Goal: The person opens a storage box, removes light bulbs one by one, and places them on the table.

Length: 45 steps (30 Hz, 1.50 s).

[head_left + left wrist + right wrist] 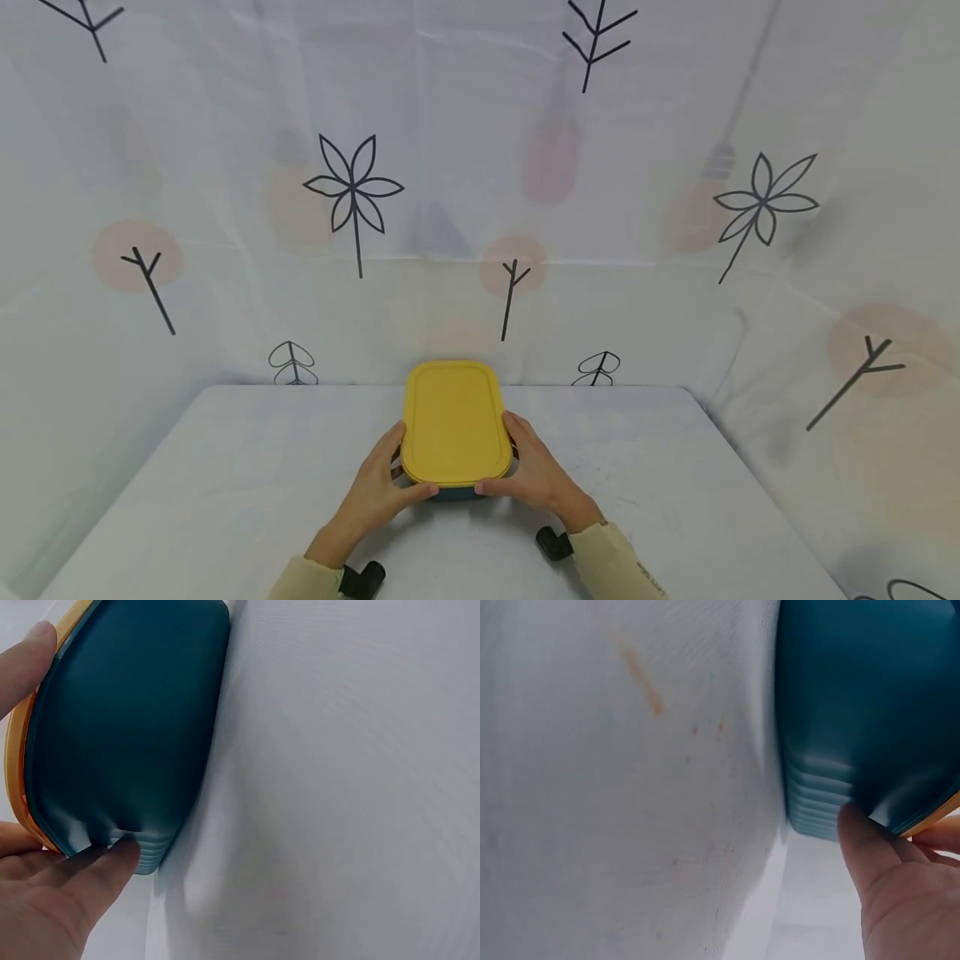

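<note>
A teal food container [127, 712] with a yellow lid [456, 421] stands at the far middle of the white table. My left hand [375, 487] grips its left side, with the thumb at the near edge of the lid and the fingers along the side wall. From the right, my right hand [536, 467] holds it the same way. In the right wrist view, a fingertip presses the ribbed part of the teal wall [821, 795]. The lid covers the container, so its inside is hidden.
The white tabletop [225, 500] spreads around the container. Behind it hangs a pale cloth [450, 208] printed with dark plant drawings. Dark wrist cameras, one on the left wrist [363, 579] and one on the right wrist [553, 543], sit by the sleeves.
</note>
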Available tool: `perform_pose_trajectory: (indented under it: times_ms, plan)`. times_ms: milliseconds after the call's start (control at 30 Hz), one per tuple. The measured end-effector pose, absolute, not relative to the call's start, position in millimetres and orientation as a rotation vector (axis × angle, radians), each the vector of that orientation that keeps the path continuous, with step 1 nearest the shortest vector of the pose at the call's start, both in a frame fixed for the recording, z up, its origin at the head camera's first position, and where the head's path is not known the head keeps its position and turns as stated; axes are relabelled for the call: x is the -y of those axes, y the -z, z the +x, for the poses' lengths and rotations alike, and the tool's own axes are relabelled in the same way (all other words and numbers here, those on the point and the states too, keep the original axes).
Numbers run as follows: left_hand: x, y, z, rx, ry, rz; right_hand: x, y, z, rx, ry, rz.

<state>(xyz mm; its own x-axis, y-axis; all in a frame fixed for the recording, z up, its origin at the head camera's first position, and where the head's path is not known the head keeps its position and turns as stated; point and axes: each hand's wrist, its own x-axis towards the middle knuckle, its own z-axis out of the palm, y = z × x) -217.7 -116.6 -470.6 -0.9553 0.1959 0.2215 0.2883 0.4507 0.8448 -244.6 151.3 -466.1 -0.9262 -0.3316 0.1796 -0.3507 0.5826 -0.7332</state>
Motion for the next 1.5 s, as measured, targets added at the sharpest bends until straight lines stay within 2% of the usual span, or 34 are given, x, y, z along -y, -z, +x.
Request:
perform_pose_trajectory:
  times_ms: [367,1500]
  plan:
    - [117,469,-217,2.637,1.335,-0.410,-150,465,-243,2.811,-1.196,0.524]
    - [128,458,-215,2.603,1.359,-0.390,-137,454,-238,2.729,-1.267,0.551]
